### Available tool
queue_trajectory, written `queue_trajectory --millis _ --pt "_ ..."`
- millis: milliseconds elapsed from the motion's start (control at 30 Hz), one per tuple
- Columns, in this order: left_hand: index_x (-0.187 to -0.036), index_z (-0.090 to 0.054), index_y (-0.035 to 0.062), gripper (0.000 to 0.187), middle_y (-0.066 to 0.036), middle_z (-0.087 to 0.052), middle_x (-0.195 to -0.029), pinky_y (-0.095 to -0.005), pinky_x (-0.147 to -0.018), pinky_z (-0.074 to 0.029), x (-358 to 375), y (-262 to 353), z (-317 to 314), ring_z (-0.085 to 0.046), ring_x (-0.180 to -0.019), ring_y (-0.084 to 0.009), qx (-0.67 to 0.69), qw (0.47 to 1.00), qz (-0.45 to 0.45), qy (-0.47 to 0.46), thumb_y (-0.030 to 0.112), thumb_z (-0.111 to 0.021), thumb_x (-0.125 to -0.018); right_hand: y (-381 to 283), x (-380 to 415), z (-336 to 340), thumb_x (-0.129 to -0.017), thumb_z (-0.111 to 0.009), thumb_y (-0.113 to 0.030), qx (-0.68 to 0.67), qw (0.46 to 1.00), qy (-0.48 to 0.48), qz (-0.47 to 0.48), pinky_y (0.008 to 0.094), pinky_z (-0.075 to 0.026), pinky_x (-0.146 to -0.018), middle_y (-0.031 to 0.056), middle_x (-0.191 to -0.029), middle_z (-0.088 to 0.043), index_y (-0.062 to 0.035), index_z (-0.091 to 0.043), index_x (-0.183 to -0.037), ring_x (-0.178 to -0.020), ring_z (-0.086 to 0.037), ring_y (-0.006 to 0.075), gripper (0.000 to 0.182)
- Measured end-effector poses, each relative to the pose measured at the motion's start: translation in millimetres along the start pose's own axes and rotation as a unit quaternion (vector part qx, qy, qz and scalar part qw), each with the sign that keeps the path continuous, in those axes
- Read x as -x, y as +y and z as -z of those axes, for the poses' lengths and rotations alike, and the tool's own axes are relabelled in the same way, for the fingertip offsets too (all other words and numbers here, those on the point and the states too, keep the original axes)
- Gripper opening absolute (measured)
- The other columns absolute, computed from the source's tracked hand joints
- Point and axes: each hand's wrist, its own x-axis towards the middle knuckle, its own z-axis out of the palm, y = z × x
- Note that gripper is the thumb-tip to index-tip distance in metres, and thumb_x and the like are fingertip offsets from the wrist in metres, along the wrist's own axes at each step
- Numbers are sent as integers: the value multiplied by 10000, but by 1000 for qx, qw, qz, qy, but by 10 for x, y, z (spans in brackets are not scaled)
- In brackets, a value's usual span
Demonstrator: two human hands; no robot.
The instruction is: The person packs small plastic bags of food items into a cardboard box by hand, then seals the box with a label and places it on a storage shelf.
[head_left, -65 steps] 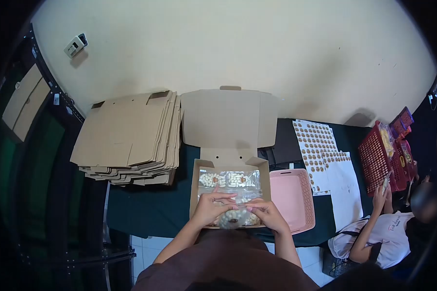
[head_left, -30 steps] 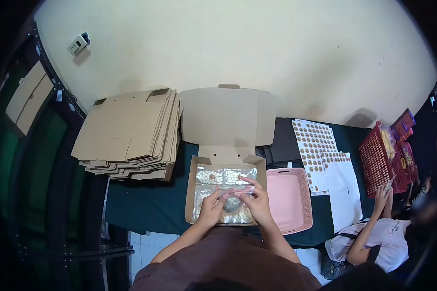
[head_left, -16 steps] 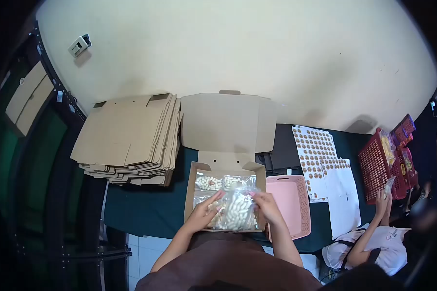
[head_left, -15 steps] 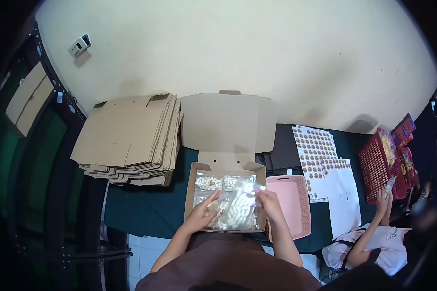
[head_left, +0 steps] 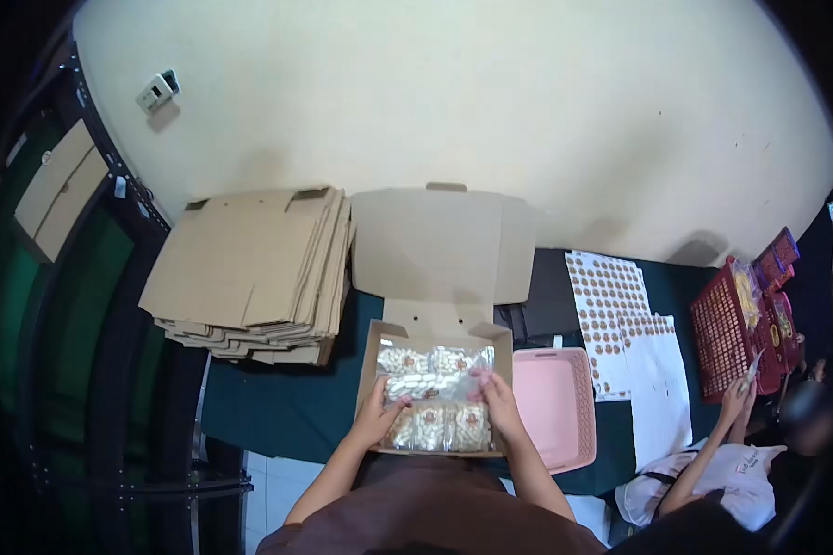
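An open cardboard box (head_left: 368, 370) stands in front of me with its lid raised towards the wall. Inside it are several clear plastic pouches of white pieces, some with a small brown label. One pouch (head_left: 426, 387) lies crosswise in the middle, between the labelled pouches (head_left: 430, 425) nearest me and those at the back. At its left end is my left hand (head_left: 375, 418), fingers closed on the plastic near its lower edge. My right hand (head_left: 498, 400) grips its right end, with fingertips partly blurred by the shiny film.
Flattened cardboard boxes (head_left: 241, 259) are stacked on the left. Right of the box sit a pink basket (head_left: 551, 407), sticker sheets (head_left: 609, 296) and a red basket (head_left: 720, 324) with packets. A person in a white shirt (head_left: 727, 481) holds something small at the right.
Both hands have lowered the pouch into the box and turned it from upright to crosswise. Labels on the other pouches now show. The view has shifted slightly.
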Motion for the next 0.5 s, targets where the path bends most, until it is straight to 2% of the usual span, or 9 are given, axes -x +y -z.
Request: queue_trajectory --millis 67,100,133,167,233,267,367,433,500 --pt "-1153 -411 27 370 -97 -613 -953 -308 -777 -476 -111 -102 60 -608 -833 -171 14 1000 8 15 180 -592 -869 147 -104 -2 -873 -539 -92 49 997 -53 7 247 -500 -611 73 -894 -605 6 -550 -1024 -782 -586 116 181" --pt "-1162 -401 23 390 -94 -613 -953 -312 -782 -476 -177 -139 76 -606 -840 -178 34 999 21 25 181 -598 -864 215 -170 -37 -873 -539 -92 46 997 -51 17 247 -500 -611 73 -894 -605 6 -550 -1024 -782 -586 116 181" --pt "-1208 -389 26 431 -142 -548 -1109 -354 -887 -430 -242 -167 90 -553 -1007 -231 21 999 10 24 179 -592 -860 283 -249 -83 -869 -530 -85 61 998 -32 12 241 -497 -597 72 -873 -610 6 -554 -1013 -761 -590 114 171" --pt "-1208 -389 26 431 -142 -548 -1109 -354 -887 -430 -304 -208 50 -553 -1007 -231 19 1000 4 20 179 -592 -860 363 -329 -112 -866 -521 -79 77 997 -12 1 234 -494 -584 70 -852 -615 6 -557 -1001 -740 -594 111 163" --pt "-1226 -398 32 435 -180 -409 -1266 -383 -989 -335 -401 -243 -21 -416 -1181 -294 -83 968 -130 199 171 -579 -857 477 -590 -165 -855 -544 -58 82 996 -28 9 213 -482 -565 69 -856 -613 20 -573 -985 -747 -592 106 155" --pt "-1223 -417 53 405 -190 -309 -1329 -395 -1029 -269 -416 -227 21 -309 -1251 -342 -112 970 -118 181 153 -560 -857 522 -709 -208 -850 -533 -56 133 991 -25 -4 221 -486 -555 73 -857 -618 19 -584 -983 -750 -600 111 161" --pt "-1216 -429 66 384 -194 -357 -1288 -390 -1011 -297 -562 -509 63 -350 -1217 -362 -226 956 -149 112 120 -544 -854 892 -1021 -242 -827 -520 -62 195 981 -6 0 244 -497 -529 91 -813 -645 19 -619 -960 -680 -621 127 185" --pt "-1207 -447 79 383 -206 -364 -1287 -396 -1010 -302 -559 -588 23 -353 -1211 -382 -199 967 -139 77 59 -514 -830 938 -1077 -291 -806 -517 -53 269 963 18 -19 250 -504 -524 101 -748 -654 24 -633 -923 -591 -617 132 182" --pt "-1187 -464 61 395 -215 -385 -1275 -404 -1006 -311 -582 -743 -2 -359 -1204 -388 -249 959 -126 50 13 -490 -796 1037 -1130 -341 -782 -519 -34 261 965 15 22 255 -507 -519 107 -697 -649 36 -638 -887 -542 -608 141 173"
